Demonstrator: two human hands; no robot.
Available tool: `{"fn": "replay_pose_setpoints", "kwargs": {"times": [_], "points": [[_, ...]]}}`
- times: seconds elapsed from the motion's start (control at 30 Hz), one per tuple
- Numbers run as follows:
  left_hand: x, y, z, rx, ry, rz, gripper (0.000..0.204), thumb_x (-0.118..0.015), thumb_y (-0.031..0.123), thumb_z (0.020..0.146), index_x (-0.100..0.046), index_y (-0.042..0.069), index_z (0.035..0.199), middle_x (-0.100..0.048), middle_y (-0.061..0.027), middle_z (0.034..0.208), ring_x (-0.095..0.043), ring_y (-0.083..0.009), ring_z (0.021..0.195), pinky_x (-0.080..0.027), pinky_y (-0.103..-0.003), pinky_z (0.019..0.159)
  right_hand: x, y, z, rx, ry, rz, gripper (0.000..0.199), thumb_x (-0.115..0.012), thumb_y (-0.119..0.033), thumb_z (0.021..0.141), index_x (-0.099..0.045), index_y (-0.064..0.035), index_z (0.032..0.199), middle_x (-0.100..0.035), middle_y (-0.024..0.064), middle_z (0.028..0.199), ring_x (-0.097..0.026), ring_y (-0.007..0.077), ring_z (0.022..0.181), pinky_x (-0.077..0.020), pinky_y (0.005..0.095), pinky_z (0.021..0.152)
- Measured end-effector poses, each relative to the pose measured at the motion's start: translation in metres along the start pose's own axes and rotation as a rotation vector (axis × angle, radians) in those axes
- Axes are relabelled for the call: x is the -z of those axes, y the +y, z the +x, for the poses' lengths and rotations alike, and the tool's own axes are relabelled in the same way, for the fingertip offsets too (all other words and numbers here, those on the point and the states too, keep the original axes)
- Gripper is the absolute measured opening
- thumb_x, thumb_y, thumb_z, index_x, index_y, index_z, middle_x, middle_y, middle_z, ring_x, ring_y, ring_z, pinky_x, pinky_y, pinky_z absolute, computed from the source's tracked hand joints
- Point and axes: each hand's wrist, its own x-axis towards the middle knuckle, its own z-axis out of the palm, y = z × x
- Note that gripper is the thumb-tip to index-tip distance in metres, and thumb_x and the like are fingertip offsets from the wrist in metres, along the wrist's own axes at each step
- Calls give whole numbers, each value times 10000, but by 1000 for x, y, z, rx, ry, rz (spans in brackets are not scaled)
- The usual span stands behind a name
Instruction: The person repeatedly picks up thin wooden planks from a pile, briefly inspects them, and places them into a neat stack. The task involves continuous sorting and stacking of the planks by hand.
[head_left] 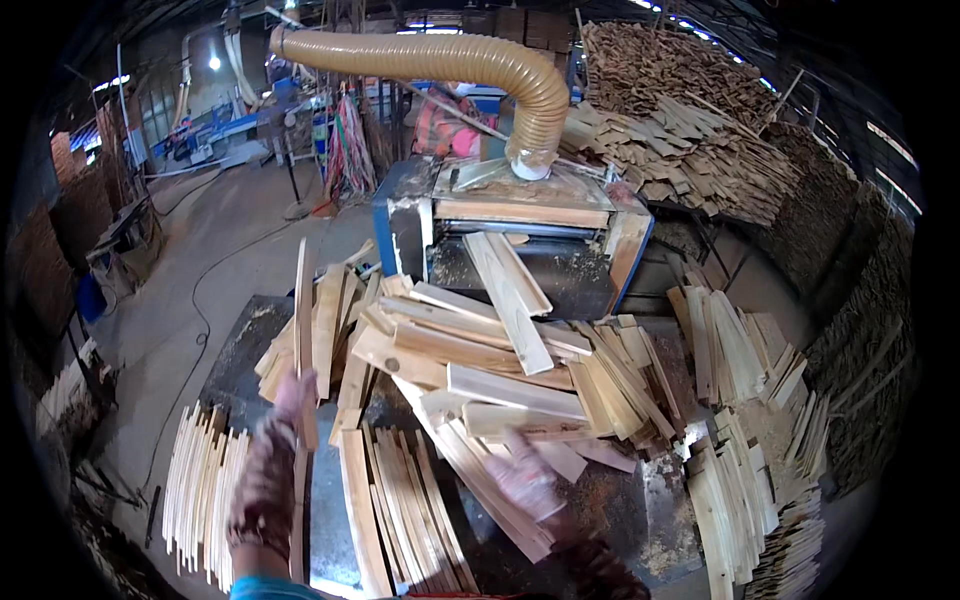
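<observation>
My left hand (296,394) is closed round a long, narrow wooden board (304,310), which stands nearly upright at the left of the table. Slightly blurred, my right hand (527,482) has its fingers apart over a long plank (470,465); whether it touches the wood I cannot tell. Beyond both hands a loose heap of pale boards (470,345) lies crosswise. Between my forearms is a row of boards set side by side (410,510).
A planing machine (525,212) with a ribbed yellow hose (430,55) stands ahead, two boards (508,300) leaning from its opening. Stacked strips (205,490) are at the left, more boards (730,490) at the right. A cable (203,300) crosses the floor; a large wood pile (690,150) rises behind.
</observation>
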Motion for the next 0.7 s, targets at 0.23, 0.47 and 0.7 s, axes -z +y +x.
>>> {"fn": "replay_pose_setpoints", "kwargs": {"times": [0.23, 0.47, 0.7], "points": [[-2, -245, -236, -26, 168, 57, 388, -652, 103, 948, -545, 26, 1312, -659, -31, 819, -600, -132, 644, -504, -297, 552, 11, 64, 148, -125, 133, -575, 845, -689, -480, 832, -348, -59, 1481, -391, 261, 1503, -455, 471, 1299, -391, 539, 1084], [-87, -314, -364, 115, 100, -414, 381, -594, 7, 928, -593, 64, 1305, -700, -62, 1045, -662, -162, 825, -552, -305, 720, -19, 100, 177, -309, 73, -541, 857, -679, -524, 795, -390, -49, 1447, -497, 286, 1413, -489, 431, 1300, -395, 505, 1082], [-87, -222, -355, 357, 154, -15, 678, -826, 288, 800, -545, 21, 1356, -682, -152, 1125, -649, -250, 1016, -533, -378, 879, 6, 29, 115, -307, -48, -196, 652, -759, -359, 763, -563, -66, 1312, -664, 234, 1202, -646, 389, 1093, -506, 477, 950]]}}
